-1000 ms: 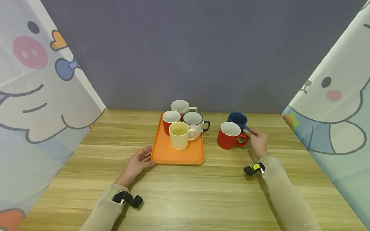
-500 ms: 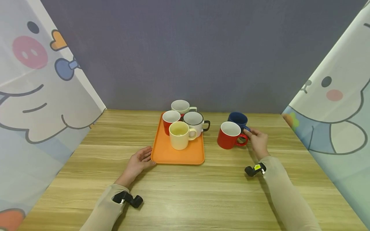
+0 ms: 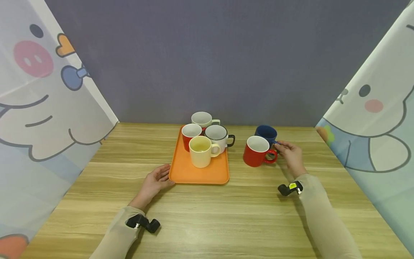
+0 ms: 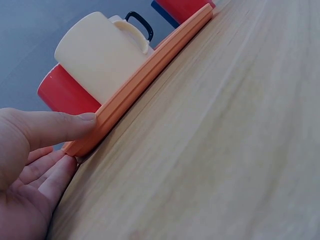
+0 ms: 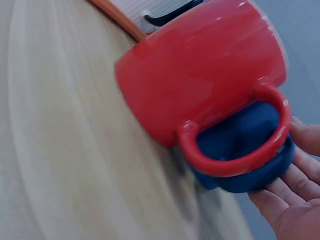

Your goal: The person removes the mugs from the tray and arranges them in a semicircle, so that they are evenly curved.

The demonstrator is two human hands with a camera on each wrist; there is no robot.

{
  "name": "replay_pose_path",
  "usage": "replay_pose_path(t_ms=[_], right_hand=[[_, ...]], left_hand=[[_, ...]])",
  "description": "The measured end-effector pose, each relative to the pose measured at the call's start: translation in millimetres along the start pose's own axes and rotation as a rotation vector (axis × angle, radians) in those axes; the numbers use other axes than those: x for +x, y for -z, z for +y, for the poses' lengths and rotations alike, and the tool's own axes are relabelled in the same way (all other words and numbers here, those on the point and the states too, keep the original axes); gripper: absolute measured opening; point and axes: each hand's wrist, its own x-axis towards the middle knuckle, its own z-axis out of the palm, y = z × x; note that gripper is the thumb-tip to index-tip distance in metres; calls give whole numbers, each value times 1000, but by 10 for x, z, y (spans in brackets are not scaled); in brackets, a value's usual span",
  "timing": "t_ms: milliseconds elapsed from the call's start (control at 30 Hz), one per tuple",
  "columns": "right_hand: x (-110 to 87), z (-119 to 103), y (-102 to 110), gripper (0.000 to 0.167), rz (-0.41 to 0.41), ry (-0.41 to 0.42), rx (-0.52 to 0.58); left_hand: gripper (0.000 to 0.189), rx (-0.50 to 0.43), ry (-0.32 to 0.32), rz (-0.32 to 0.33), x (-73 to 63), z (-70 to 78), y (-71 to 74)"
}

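My left hand (image 3: pixel 155 183) holds the near left corner of the orange tray (image 3: pixel 213 176). In the left wrist view the thumb (image 4: pixel 65 125) lies against its front wall, and the fingers bear on its side. A cream mug (image 3: pixel 199 158), a small red cup (image 3: pixel 186 140), a white mug with a black rim (image 3: pixel 215 144) and a pale mug (image 3: pixel 197 118) stand on it. My right hand (image 3: pixel 291 156) is at the handle of the dark blue mug (image 3: pixel 263 133), fingers extended and thumb apart. The red mug (image 3: pixel 253 156) stands before the blue one; its handle (image 5: pixel 225 167) overlaps it in the right wrist view.
The wooden table (image 3: pixel 207 223) carries everything. A grey wall (image 3: pixel 207 64) rises behind its far edge. Printed cartoon panels flank both sides, a pig (image 3: pixel 35 57) at left and a white animal figure (image 3: pixel 375 108) at right.
My right hand has drawn back slightly to the right from the blue mug's handle, its fingers loosening. The mugs, the tray and my left hand look unmoved.
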Motion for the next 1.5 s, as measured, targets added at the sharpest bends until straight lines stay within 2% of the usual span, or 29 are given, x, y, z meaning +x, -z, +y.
replay_pose_path(t_ms=[200,367,567,733,833,933,1033,1300,1500], right_hand=[[-1,-149,20,26,33,90,16],[12,-257,42,23,60,93,46],[-4,-351,0,19,89,151,27],[-44,-433,-71,16,81,181,2],[-71,-471,-135,14,69,216,-62],[-90,-495,-218,26,55,256,-104],[-113,-510,-303,31,38,275,-102],[-196,-524,-514,34,-49,284,-119],[-288,-544,-686,30,-133,309,-164]], left_hand=[[72,-5,2,6,3,-1,6],[72,-3,3,4,1,4,0],[72,1,1,4,-2,6,-3],[72,-1,-8,3,3,7,-2],[72,-6,-7,3,2,11,-5],[72,-7,-7,7,4,9,-5],[72,-7,-7,10,6,9,-9],[72,2,3,12,14,2,-3],[73,-1,9,15,14,2,-1]])
